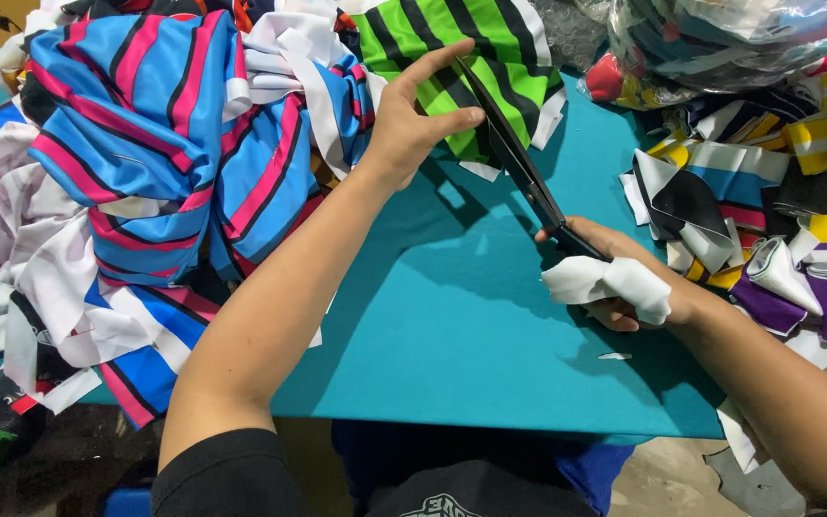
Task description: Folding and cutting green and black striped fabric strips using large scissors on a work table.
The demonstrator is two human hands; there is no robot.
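Right hand (624, 282) grip closed on the scissors (519, 158) handles; handles hidden under white cloth wrap (610, 282), only dark blades visible, running up-left. Left hand (413, 115) open, fingers spread, pressing the green striped fabric (452, 57) beside the blade tips; contact edge hard to make out. Left of it, blue-pink striped pile (145, 124). Right of grip, mixed scraps (777, 211), cut off by frame. Teal tabletop (452, 325) below.

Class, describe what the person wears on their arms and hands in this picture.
Both forearms are bare. The left hand wears nothing, no glove, ring or watch in view. A short black sleeve covers the left upper arm. The right hand has white cloth wrapped around it. The right arm shows no sleeve.
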